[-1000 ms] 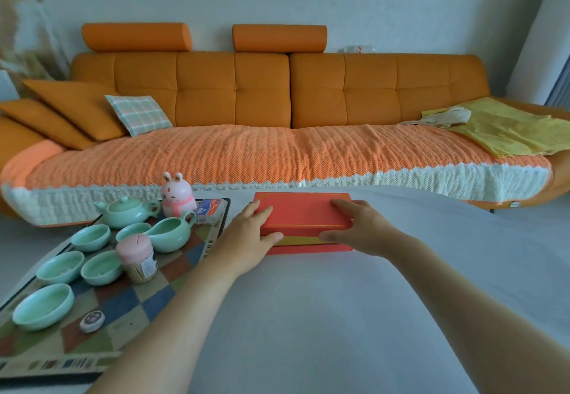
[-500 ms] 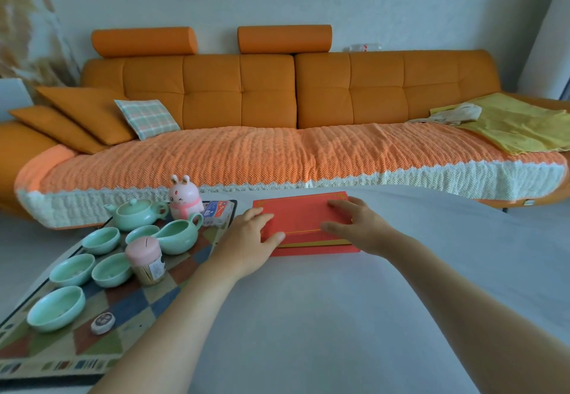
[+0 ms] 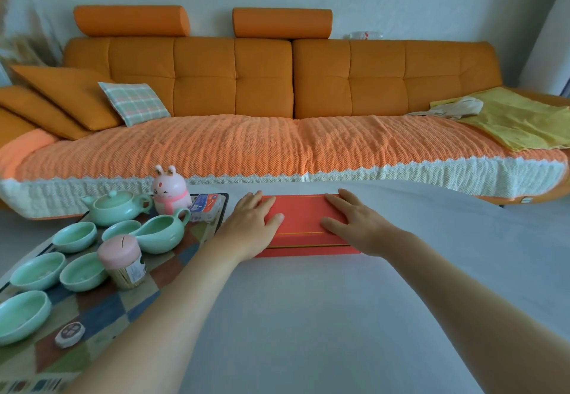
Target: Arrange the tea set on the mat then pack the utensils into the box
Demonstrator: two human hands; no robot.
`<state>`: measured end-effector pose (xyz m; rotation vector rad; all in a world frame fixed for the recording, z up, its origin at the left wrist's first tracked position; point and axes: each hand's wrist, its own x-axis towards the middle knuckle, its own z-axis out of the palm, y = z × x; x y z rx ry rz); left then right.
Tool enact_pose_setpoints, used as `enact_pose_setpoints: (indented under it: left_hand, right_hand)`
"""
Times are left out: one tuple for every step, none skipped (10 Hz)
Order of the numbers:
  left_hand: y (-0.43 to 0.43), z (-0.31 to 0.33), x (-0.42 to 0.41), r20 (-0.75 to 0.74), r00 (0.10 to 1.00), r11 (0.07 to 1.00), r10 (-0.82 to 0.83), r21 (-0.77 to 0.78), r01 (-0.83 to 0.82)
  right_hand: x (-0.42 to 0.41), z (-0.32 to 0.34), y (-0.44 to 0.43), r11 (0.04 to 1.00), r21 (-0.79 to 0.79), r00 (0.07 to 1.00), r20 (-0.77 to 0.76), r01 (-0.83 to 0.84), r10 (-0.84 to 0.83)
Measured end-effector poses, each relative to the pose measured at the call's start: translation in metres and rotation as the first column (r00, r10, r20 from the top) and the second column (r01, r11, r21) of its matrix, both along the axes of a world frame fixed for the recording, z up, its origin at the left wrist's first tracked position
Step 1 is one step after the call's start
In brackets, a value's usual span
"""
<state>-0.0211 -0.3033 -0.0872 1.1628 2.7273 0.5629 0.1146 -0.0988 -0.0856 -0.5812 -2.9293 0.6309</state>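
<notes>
A flat red box [image 3: 303, 224] with its lid on lies on the grey table ahead of me. My left hand [image 3: 249, 225] rests on its left end and my right hand [image 3: 354, 224] lies flat on its right end, fingers spread. On the checked mat [image 3: 101, 310] at the left stand a pale green teapot [image 3: 112, 208], a green pouring jug [image 3: 160, 234], several green cups [image 3: 74, 236] and a green bowl [image 3: 21, 316].
A pink-lidded toothpick jar [image 3: 123, 261], a pink rabbit figure [image 3: 169, 193], a small card packet [image 3: 206, 207] and a small round tin [image 3: 70, 334] share the mat. An orange sofa [image 3: 277, 100] runs behind the table. The grey table [image 3: 308, 316] spreads before me.
Both hands slid a little along the lid and now lie flatter on the red box. The camera moved closer and shifted slightly; the box stays on the table.
</notes>
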Motion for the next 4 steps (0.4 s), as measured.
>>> enact_pose_setpoints:
  left_hand:
    - [0.001,-0.004,-0.001,-0.015,1.0,1.0,0.006,0.0,-0.006]
    - [0.001,-0.005,-0.003,-0.014,1.0,1.0,-0.003,-0.008,0.003]
    - [0.0,-0.004,-0.004,0.007,1.0,1.0,-0.006,-0.003,0.006]
    - [-0.002,0.0,-0.002,0.051,0.999,0.998,0.004,0.062,-0.007]
  right_hand:
    - [-0.002,-0.004,-0.002,0.999,0.044,1.0,-0.014,0.011,-0.011]
    - [-0.001,-0.003,-0.005,0.993,0.119,1.0,-0.008,0.016,-0.015]
    - [0.0,0.001,-0.008,0.991,0.132,1.0,0.0,0.011,-0.011]
    - [0.003,0.007,-0.009,0.997,0.073,0.999,0.044,0.017,-0.02]
